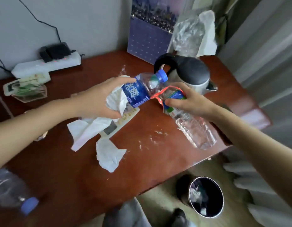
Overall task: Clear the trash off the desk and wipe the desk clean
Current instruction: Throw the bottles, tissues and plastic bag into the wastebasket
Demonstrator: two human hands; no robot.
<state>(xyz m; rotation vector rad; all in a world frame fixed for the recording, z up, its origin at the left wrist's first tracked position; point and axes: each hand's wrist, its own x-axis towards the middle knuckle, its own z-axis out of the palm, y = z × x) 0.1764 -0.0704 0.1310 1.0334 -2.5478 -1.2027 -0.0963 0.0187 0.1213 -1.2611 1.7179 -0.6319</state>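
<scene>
Black-mouthed bin [205, 196] on the floor, near right, below the desk [68, 177] edge; pale scraps inside. Near left on the desk: clear bottle [12, 192], blue cap, lying down, untouched. Mid-desk: crumpled tissue [109, 154] lying loose, a second sheet [83, 133] just left of it; white crumbs scattered to the right.

Left hand [96, 100]: fingers curled round a blue-label bottle [137, 93] plus a wad of tissue, cap pointing far right. Right hand [189, 102]: grips a green-label bottle [196, 130] at the neck end. Its long axis runs toward near right, base close to the desk's right edge, aimed roughly at the bin.

Judgement: right hand is nearer the bin, so its bottle should drop first.

Kettle [187, 74] stands just behind both hands.
</scene>
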